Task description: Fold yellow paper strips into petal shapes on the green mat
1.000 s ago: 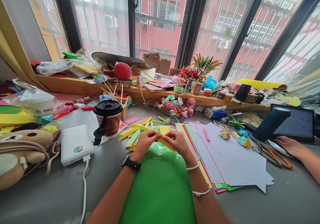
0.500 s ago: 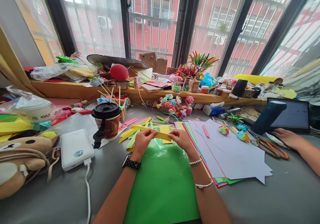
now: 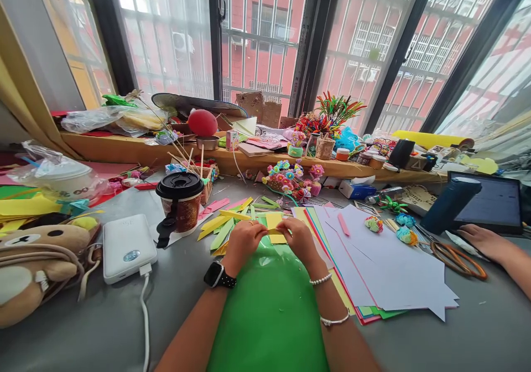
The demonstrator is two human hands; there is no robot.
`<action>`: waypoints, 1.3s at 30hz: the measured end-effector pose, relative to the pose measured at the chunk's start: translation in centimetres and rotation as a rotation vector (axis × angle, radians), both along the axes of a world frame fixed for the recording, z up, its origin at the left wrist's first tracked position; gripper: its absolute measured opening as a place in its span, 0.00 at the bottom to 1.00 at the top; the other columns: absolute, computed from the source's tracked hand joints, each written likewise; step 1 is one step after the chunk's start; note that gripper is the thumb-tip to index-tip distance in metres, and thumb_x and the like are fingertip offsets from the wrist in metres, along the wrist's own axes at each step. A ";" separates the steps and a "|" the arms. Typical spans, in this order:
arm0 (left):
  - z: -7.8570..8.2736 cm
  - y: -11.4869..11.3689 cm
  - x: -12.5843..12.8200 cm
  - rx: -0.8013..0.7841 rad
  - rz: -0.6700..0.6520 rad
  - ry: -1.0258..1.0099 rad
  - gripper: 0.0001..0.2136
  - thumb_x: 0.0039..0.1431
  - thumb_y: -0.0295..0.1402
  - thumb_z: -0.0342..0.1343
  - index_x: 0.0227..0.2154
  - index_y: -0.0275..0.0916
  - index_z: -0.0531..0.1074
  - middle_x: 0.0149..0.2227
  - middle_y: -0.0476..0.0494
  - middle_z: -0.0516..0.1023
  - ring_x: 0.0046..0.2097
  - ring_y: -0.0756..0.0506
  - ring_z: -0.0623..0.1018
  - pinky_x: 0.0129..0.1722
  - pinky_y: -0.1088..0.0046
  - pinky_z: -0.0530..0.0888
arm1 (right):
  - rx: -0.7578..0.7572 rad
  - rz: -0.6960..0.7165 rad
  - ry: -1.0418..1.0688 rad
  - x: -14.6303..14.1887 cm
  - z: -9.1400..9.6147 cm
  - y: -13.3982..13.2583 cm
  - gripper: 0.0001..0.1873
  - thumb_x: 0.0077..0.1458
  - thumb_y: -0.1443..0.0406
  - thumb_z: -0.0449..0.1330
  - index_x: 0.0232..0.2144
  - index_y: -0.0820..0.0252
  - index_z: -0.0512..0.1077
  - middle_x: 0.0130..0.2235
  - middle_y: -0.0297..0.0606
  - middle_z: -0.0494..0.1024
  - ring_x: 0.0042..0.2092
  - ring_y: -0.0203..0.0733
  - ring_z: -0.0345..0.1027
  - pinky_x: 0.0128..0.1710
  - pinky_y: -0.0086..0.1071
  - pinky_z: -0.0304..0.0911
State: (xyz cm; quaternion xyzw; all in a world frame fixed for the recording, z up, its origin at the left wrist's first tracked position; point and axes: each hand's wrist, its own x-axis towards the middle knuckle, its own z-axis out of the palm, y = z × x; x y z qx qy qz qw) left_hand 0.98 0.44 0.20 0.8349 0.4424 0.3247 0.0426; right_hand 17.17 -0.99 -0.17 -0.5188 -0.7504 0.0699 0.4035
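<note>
Between my two hands is a small folded yellow paper strip (image 3: 274,231), mostly covered by the fingers. My left hand (image 3: 244,242) pinches its left end, and my right hand (image 3: 299,240) pinches the right end close by. Both hands are above the far end of a green sheet (image 3: 269,311), which lies in front of me. Just behind the fingers lies another yellow paper piece (image 3: 274,220). Cut green and yellow paper strips (image 3: 224,229) are piled beyond my left hand.
White and coloured paper sheets (image 3: 385,267) lie on the right. On the left stand a lidded coffee cup (image 3: 180,208) and a white power bank (image 3: 128,247) with its cable. Another person's hand (image 3: 483,239) rests near a tablet (image 3: 495,200). Paper flowers (image 3: 290,178) sit at the back.
My hands have come closer together along the yellow strip, so less of it shows between them. My left wrist has turned, showing the watch face. The view has shifted slightly.
</note>
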 end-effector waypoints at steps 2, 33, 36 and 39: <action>-0.1 -0.1 0.1 -0.003 0.009 -0.005 0.11 0.52 0.36 0.48 0.27 0.40 0.74 0.27 0.42 0.75 0.32 0.44 0.71 0.32 0.71 0.62 | -0.001 0.040 0.073 -0.2 0.0 0.0 0.06 0.48 0.64 0.54 0.26 0.59 0.70 0.28 0.38 0.73 0.32 0.40 0.64 0.32 0.31 0.57; 0.1 0.8 -0.6 -0.204 -0.052 -0.380 0.10 0.47 0.37 0.51 0.26 0.40 0.75 0.30 0.45 0.77 0.33 0.45 0.73 0.34 0.74 0.64 | -0.218 -0.003 0.445 0.9 -0.7 0.6 0.11 0.40 0.58 0.59 0.20 0.61 0.72 0.20 0.35 0.72 0.22 0.36 0.63 0.22 0.27 0.57; 0.1 0.6 -0.1 -0.256 -0.143 -0.295 0.11 0.48 0.38 0.50 0.25 0.40 0.75 0.27 0.45 0.77 0.30 0.46 0.72 0.30 0.75 0.64 | -0.170 0.039 0.394 0.6 -0.6 0.4 0.11 0.42 0.58 0.58 0.21 0.61 0.72 0.21 0.35 0.72 0.24 0.36 0.63 0.23 0.27 0.58; 0.1 0.6 -0.2 -0.273 -0.137 -0.224 0.14 0.50 0.40 0.47 0.22 0.38 0.74 0.23 0.47 0.75 0.26 0.48 0.71 0.26 0.77 0.62 | -0.183 0.030 0.453 1.1 -0.5 0.5 0.11 0.41 0.58 0.59 0.21 0.61 0.72 0.21 0.35 0.73 0.25 0.37 0.65 0.25 0.28 0.60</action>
